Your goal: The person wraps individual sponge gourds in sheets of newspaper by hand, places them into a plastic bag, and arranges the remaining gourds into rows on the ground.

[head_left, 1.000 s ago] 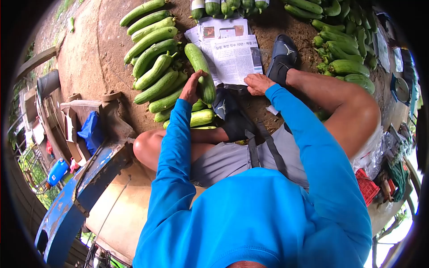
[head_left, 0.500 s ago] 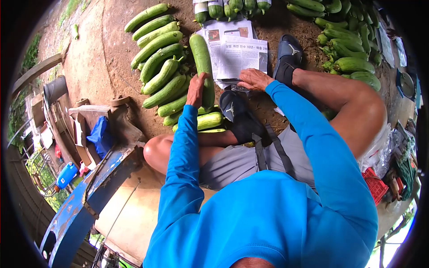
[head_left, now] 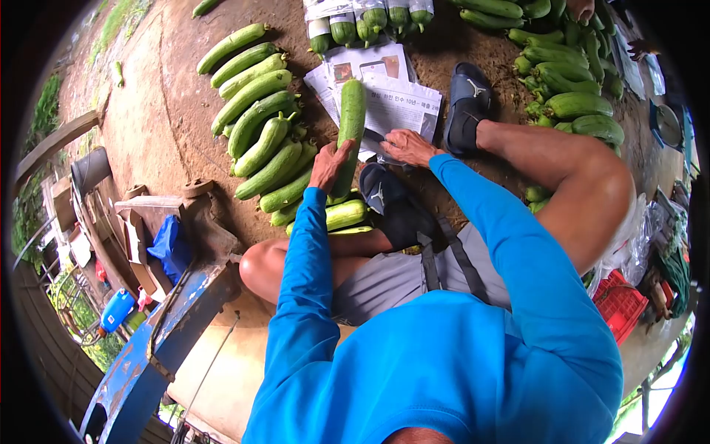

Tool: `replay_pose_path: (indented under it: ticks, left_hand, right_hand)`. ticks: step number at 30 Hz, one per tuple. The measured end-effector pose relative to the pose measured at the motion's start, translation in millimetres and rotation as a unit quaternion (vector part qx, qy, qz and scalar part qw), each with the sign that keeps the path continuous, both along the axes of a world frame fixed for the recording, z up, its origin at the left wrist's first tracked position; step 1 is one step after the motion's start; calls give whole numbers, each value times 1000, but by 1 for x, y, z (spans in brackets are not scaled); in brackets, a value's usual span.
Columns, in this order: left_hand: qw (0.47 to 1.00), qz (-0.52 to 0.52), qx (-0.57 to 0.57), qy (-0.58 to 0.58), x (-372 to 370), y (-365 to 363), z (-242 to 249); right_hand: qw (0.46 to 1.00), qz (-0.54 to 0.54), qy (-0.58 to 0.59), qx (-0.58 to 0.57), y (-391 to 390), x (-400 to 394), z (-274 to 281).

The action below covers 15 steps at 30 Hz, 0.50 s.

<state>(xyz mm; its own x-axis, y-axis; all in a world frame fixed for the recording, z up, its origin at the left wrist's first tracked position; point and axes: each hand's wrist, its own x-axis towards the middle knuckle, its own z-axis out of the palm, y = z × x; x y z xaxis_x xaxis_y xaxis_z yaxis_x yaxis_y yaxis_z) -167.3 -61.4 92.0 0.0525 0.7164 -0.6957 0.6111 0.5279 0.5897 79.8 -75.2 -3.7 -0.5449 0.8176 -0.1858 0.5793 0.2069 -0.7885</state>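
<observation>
My left hand (head_left: 330,166) is wrapped round the lower part of a long green gourd (head_left: 353,111), which points away from me and overlaps the left side of the newspaper sheets (head_left: 403,100). At the near edge of those sheets, my right hand (head_left: 411,147) has its fingers bent onto the paper, pinching the top sheet. The printed pages lie stacked on the ground, slightly fanned. Left of my left hand, a row of similar gourds (head_left: 255,94) lies side by side on the dirt.
Wrapped gourds (head_left: 344,29) are lined up beyond the newspaper. More gourds (head_left: 573,78) are piled at the right, with another person's hand (head_left: 580,10) above. My sandalled feet (head_left: 467,100) flank the papers. A blue metal frame (head_left: 159,325) stands at left, a red basket (head_left: 620,303) at right.
The gourd in my left hand has moved right, over the newspaper. My right hand has shifted slightly left and nearer, and the top sheet has turned askew. Another person's hand now shows at top right.
</observation>
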Motion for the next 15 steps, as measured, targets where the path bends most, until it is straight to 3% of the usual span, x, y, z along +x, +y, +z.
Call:
replay_pose_path:
  ticks: [3, 5, 6, 7, 9, 10, 13, 15]
  left_hand:
    - [1000, 20, 9, 11, -8, -1, 8]
    - [995, 5, 63, 80, -4, 6, 30]
    - [993, 9, 90, 70, -4, 6, 32]
    - [993, 8, 91, 71, -5, 8, 33]
    - [976, -81, 183, 90, -3, 14, 41]
    - [974, -104, 194, 61, -1, 15, 47]
    - [953, -233, 146, 125, 3, 26, 39]
    - [926, -305, 182, 126, 5, 27, 14]
  right_hand:
    - [985, -22, 8, 173, -11, -13, -34]
    - [963, 91, -31, 251, -5, -23, -8]
    - [989, 43, -105, 94, -2, -43, 27]
    - [974, 157, -128, 101, -2, -57, 32]
    - [914, 273, -104, 282, -12, -60, 30]
    - [906, 272, -76, 315, -14, -57, 26]
    - [894, 323, -98, 295, -11, -34, 25]
    - [895, 327, -133, 272, -6, -18, 45]
